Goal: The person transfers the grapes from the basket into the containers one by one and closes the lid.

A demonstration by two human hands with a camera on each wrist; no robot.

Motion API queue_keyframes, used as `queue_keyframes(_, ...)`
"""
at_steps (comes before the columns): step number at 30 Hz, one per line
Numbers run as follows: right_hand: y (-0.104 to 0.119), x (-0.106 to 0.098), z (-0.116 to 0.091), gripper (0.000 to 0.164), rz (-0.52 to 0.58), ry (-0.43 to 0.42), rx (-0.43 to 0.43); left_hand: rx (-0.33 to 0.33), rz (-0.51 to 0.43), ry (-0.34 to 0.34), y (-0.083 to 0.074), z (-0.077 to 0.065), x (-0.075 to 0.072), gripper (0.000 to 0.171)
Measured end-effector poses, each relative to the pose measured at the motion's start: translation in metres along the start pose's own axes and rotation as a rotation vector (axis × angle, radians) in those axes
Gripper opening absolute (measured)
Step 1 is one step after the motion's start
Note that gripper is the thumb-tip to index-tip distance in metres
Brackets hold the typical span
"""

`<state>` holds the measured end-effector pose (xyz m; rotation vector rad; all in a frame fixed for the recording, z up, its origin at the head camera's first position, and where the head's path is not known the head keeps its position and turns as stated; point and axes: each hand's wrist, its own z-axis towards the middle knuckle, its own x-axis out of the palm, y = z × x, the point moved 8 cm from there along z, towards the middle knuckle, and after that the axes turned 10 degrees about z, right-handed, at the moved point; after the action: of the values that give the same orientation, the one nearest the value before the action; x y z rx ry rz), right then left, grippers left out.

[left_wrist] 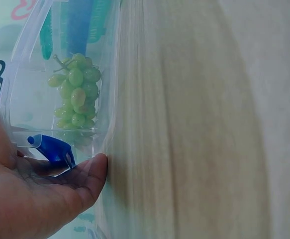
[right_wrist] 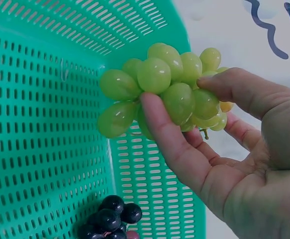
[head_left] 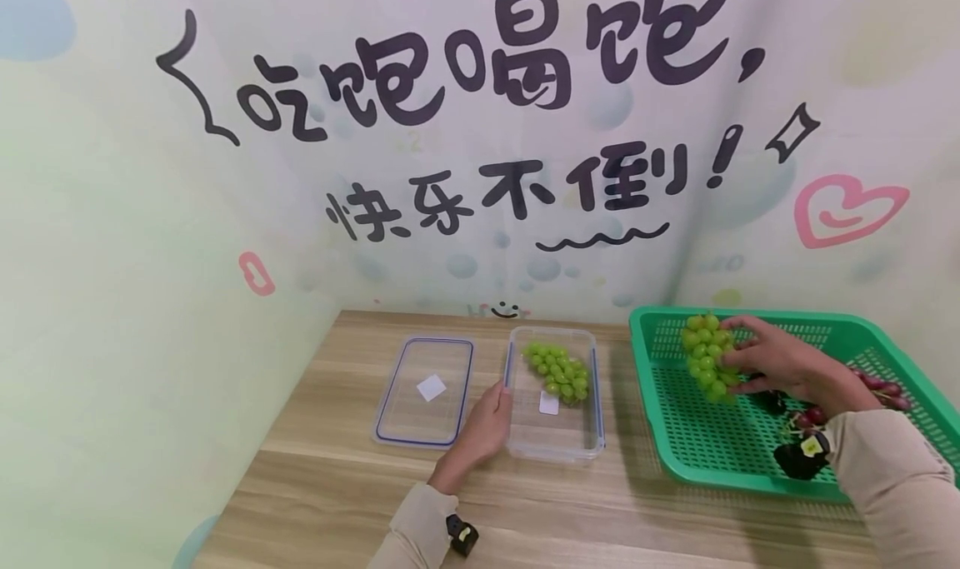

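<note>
My right hand (head_left: pixel 780 361) pinches a bunch of green grapes (right_wrist: pixel 167 82) between thumb and fingers, above the left part of a green basket (head_left: pixel 750 474). Below it in the basket lie black grapes (right_wrist: pixel 109 219) and red grapes (head_left: pixel 810 417), partly hidden by the hand and sleeve. Over at the left wall of a clear plastic container (head_left: pixel 555 451), my left hand (head_left: pixel 483 423) grips the side, its fingertips partly out of sight in the head view. Another bunch of green grapes (left_wrist: pixel 77 92) lies inside that container.
Left of the container, a clear lid (head_left: pixel 408 415) with a blue seal lies flat on the wooden table (head_left: pixel 322 477). White square labels show on the lid and container. Behind the table stands a printed wall covering (head_left: pixel 450 277).
</note>
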<state>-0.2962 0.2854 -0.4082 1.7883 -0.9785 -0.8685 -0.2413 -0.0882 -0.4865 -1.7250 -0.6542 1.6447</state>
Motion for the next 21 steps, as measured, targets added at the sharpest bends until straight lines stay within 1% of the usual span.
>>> queue_keyframes(7,0.009,0.005,0.0,0.072,0.004,0.012,-0.031,0.003,0.006,-0.002,-0.001,-0.002,-0.001,0.037)
queue_keyframes(13,0.017,0.01,0.002,0.069,0.01,0.021,-0.041,0.004,0.008,-0.002,-0.001,-0.001,0.0,0.037)
queue_keyframes(21,0.028,0.018,0.004,0.073,0.012,0.024,-0.048,0.007,0.009,-0.013,-0.001,-0.002,-0.001,0.037)
